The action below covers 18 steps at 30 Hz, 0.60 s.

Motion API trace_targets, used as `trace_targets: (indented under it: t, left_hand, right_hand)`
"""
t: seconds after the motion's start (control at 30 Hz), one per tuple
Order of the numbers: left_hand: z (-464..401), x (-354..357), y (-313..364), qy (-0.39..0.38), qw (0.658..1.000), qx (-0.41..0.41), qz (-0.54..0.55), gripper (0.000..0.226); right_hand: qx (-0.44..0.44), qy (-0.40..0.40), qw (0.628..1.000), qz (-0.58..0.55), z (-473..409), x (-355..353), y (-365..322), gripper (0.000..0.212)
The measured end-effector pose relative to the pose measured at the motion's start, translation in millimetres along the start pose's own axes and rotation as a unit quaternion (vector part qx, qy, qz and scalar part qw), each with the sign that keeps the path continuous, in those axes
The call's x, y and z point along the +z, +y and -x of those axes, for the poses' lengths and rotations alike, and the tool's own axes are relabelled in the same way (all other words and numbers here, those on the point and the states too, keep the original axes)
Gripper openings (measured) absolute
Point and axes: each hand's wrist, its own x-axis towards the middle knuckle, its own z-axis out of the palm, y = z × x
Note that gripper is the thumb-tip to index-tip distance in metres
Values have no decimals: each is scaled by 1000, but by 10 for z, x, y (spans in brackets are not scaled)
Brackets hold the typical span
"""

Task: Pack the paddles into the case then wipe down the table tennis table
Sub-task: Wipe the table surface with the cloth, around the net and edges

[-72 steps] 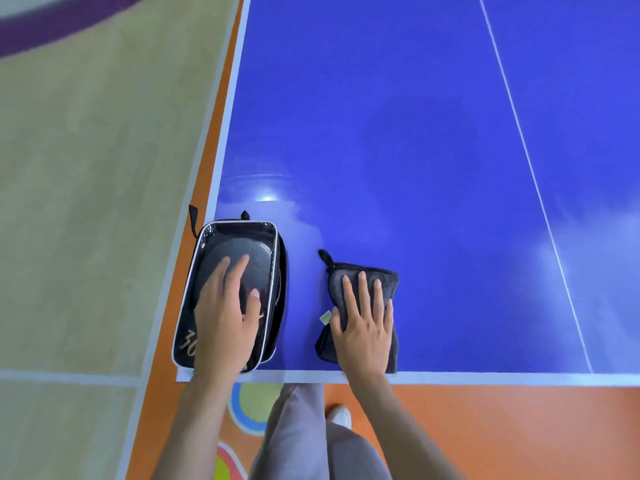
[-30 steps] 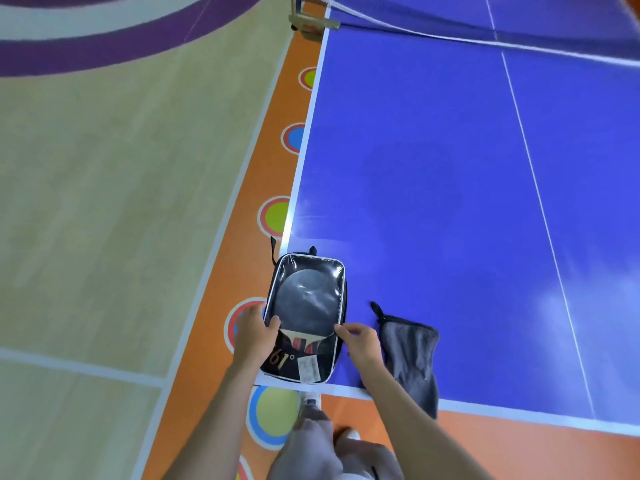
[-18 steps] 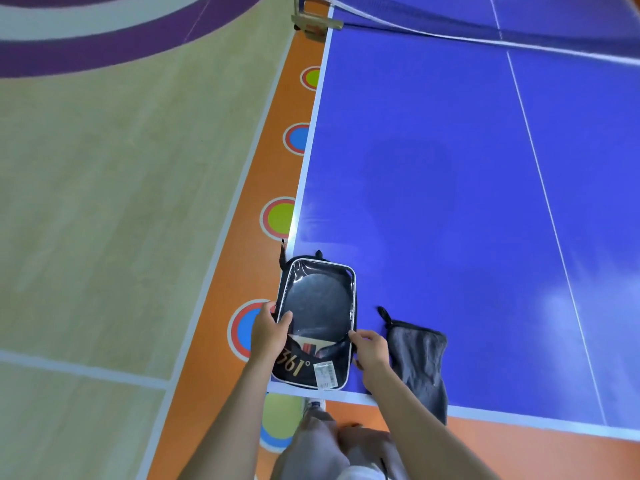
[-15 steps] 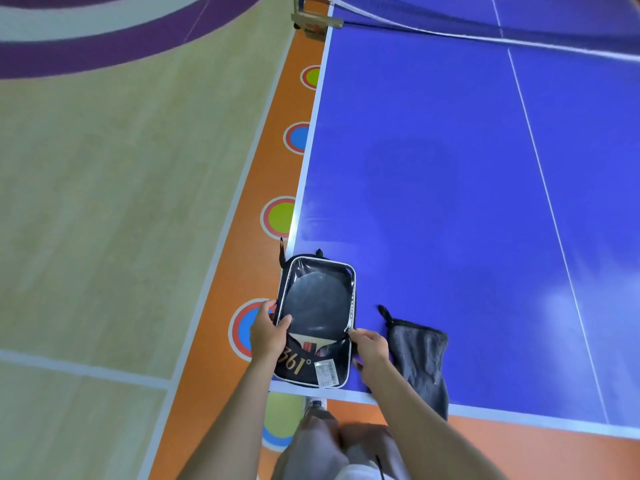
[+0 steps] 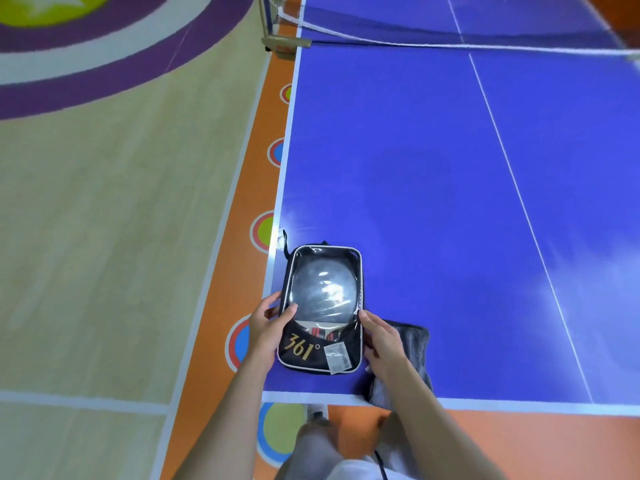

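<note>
The case (image 5: 322, 308), paddles showing through its clear window, lies at the blue desk's (image 5: 433, 202) near left corner. The left hand (image 5: 268, 327) grips its left edge; the right hand (image 5: 381, 337) pinches its right edge, above a grey cloth (image 5: 414, 344).

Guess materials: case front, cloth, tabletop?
Case front: looks like clear glossy plastic film; glare, paddle visible through it. Cloth: soft matte grey fabric, possibly microfibre; it droops over the edge. Tabletop: hard blue semi-gloss painted board; shows soft reflections.

Bright overhead light — glare on case (image 5: 323, 289) window & table (image 5: 433, 202), wide-angle edge bend, slight blur.
</note>
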Motion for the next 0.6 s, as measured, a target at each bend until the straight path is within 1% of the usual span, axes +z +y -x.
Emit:
trace_targets:
  t: [0.07, 0.13, 0.23, 0.33, 0.47, 0.6]
  left_hand:
    - [56, 250, 73, -19, 1000, 5, 11, 42]
    - [128, 543, 119, -37, 999, 11, 14, 38]
    - [224, 1023, 119, -56, 998, 13, -4, 37]
    - [343, 1540, 77, -89, 995, 21, -39, 38]
    - [523, 2258, -58, -108, 991, 11, -74, 34]
    - [689, 2900, -246, -111, 989, 1, -99, 30]
  right_hand:
    - [-36, -1, 999, 0, 58, -208, -161, 19]
    - [-66, 24, 998, 3, 83, -449, -294, 23]
    - [-102, 55, 993, 21, 133, -900, -466, 20]
    - [-119, 84, 989, 23, 156, -1415, -650, 25]
    - [-125, 137, 982, 45, 98, -2101, -912, 21]
    - [-134, 157, 976, 68, -31, -2741, -1113, 18]
